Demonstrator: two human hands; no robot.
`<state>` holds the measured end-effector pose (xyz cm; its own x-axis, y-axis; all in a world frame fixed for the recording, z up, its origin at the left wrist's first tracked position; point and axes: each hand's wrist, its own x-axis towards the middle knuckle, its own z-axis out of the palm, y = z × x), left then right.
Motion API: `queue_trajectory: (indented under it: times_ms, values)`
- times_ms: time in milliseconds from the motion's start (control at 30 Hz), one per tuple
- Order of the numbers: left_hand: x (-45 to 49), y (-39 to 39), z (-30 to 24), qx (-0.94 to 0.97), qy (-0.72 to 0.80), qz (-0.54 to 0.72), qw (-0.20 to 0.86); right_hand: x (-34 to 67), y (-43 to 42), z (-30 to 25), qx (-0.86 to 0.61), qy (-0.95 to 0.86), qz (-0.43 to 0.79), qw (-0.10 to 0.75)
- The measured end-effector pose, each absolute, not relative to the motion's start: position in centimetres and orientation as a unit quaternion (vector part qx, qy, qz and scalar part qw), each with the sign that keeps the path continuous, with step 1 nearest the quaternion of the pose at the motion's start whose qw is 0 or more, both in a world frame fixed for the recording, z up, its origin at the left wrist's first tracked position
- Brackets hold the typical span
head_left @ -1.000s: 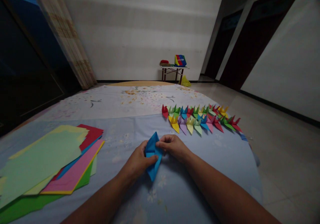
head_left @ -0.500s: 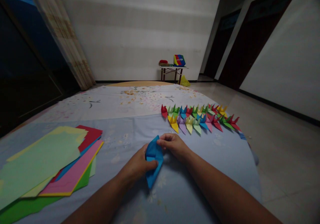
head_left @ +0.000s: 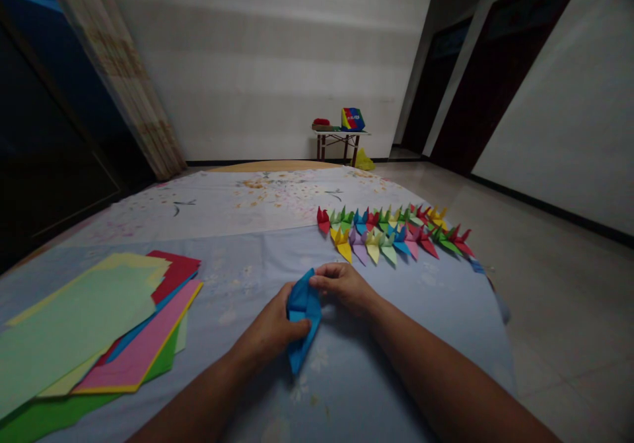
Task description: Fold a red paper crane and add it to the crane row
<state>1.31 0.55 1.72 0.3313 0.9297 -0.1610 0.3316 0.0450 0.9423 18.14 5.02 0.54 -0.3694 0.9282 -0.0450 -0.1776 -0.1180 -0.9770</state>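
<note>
Pale-blue floral cloth (head_left: 247, 251) fills the near side, one blue folded paper (head_left: 300, 298) over it.
We count about nine folded cranes in the front row (head_left: 374, 247) at right; the back row (head_left: 361, 221) and the loose coloured sheets (head_left: 94, 304) at left overlap too much to count. Our left hand (head_left: 271, 323) clasps the paper's side, thumb across its face; our right hand (head_left: 347, 289) pinches its upper edge near the tip. Compared with a second ago, our left thumb sits lower and the paper's lower tip points closer to us; cranes and sheets stay put. White floral cloth (head_left: 218, 212) covers the far side; beyond, one small table (head_left: 341, 133) bears a bright box (head_left: 352, 119) by a white wall (head_left: 247, 67).
</note>
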Motion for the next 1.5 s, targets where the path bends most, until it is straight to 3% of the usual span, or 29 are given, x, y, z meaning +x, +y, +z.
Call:
queue_trajectory:
  times_ms: [1133, 1500]
  values:
    - [1.2, 0.4, 2.0, 0.639, 0.493, 0.284, 0.518, 18.3, 5.2, 1.1, -0.385, -0.528, 0.633, 0.414]
    - [1.1, 0.5, 2.4, 0.58, 0.477, 0.305, 0.586, 18.9, 5.1, 0.8, -0.347, -0.537, 0.647, 0.416]
